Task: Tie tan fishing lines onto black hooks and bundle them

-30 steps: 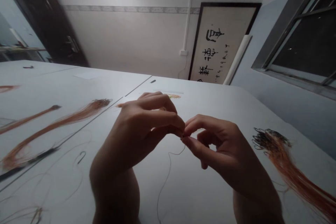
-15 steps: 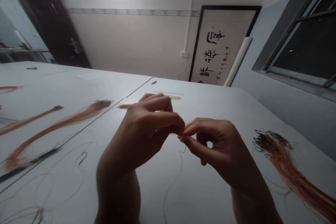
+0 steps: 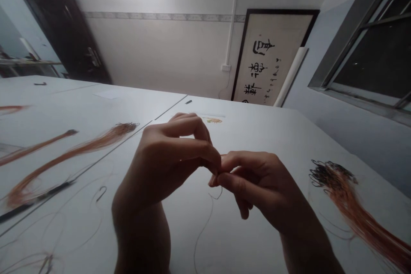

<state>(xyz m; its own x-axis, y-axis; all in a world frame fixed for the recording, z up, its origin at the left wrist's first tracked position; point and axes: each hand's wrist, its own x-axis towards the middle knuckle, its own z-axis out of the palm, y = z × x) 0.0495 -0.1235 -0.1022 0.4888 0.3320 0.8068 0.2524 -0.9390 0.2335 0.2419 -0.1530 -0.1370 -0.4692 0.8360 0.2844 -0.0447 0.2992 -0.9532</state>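
Observation:
My left hand [image 3: 180, 150] and my right hand [image 3: 253, 180] meet fingertip to fingertip above the white table, both pinched closed. From the pinch hangs a thin line [image 3: 205, 227], kinked near its top and trailing toward the table's near edge. A short reddish strand [image 3: 223, 155] shows just above the right fingers. Whatever else sits between the fingertips is hidden. On the right lies a bundle of dark fishing hooks [image 3: 330, 173] with reddish-brown lines. One loose hook [image 3: 101, 193] rests left of my left forearm.
Leftward on the table [image 3: 257, 132] lie a long brown bundle of lines with hooks [image 3: 73, 150], a second brown bundle [image 3: 41, 145], a dark strip [image 3: 38, 199] along the seam and loose tangled lines [image 3: 48, 259]. A small yellowish pile [image 3: 213, 120] is beyond my hands.
Both hands have shifted slightly left and lower, still pinched together. The hanging line has swung left with them. My right fingers have straightened somewhat.

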